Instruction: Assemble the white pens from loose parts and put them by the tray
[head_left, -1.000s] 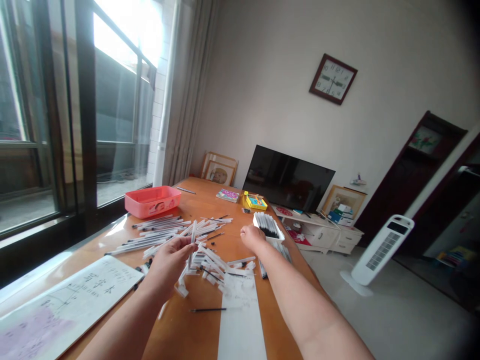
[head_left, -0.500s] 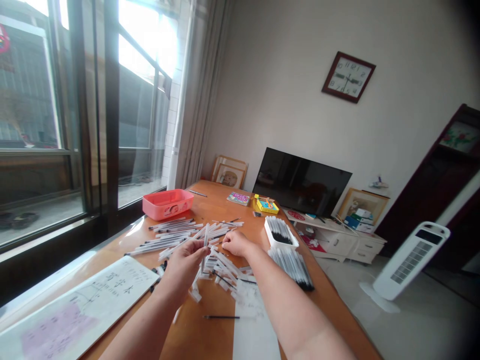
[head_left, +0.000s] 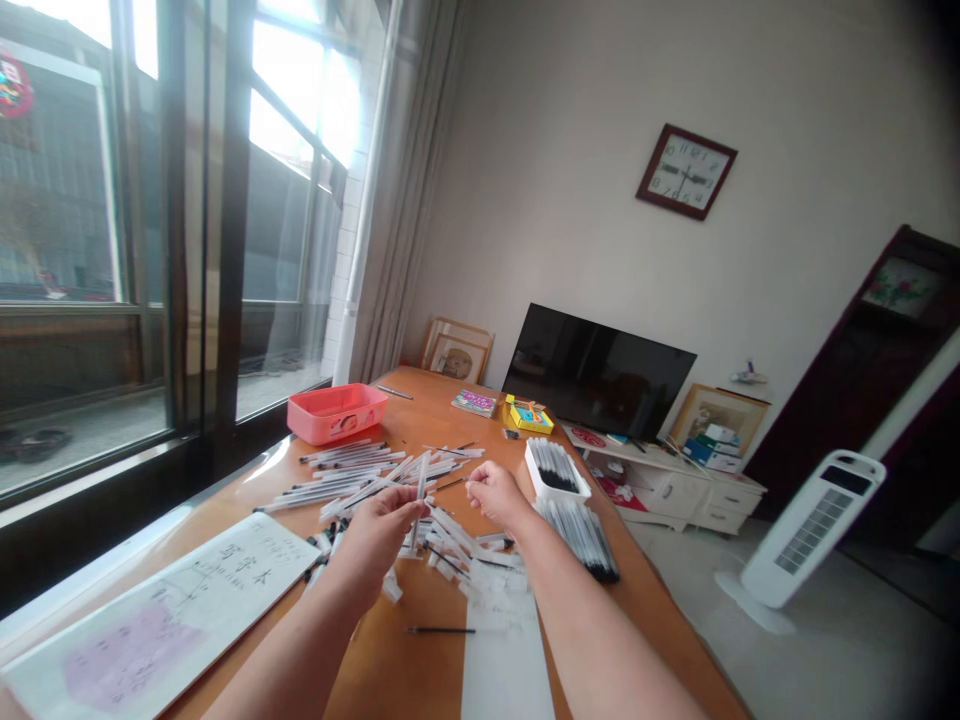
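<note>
My left hand point(head_left: 390, 515) is closed in a pinch around a whitish translucent pen barrel point(head_left: 422, 475), held nearly upright. To its right, my right hand point(head_left: 495, 492) is pinched shut, with a thin dark pen refill point(head_left: 450, 485) meeting its fingertips; whether the refill is off the table I cannot tell. A loose pile of white barrels and small clear pieces point(head_left: 454, 535) lies under and between the hands. Beyond my left hand, more pens point(head_left: 341, 480) are spread in rows. Another dark refill point(head_left: 441, 630) lies nearer to me.
A pink basket point(head_left: 337, 418) stands at the far left. On the right are a white tray point(head_left: 564, 492) of pens and a bundle of pens point(head_left: 577, 540). A notebook point(head_left: 165, 620), a paper strip point(head_left: 506, 660), a booklet point(head_left: 474, 402) and a yellow box point(head_left: 529, 415) also lie there.
My right hand has gone from beside the white tray to the pile in the middle, then drawn back slightly right. My left hand still holds the barrel upright. The view has shifted.
</note>
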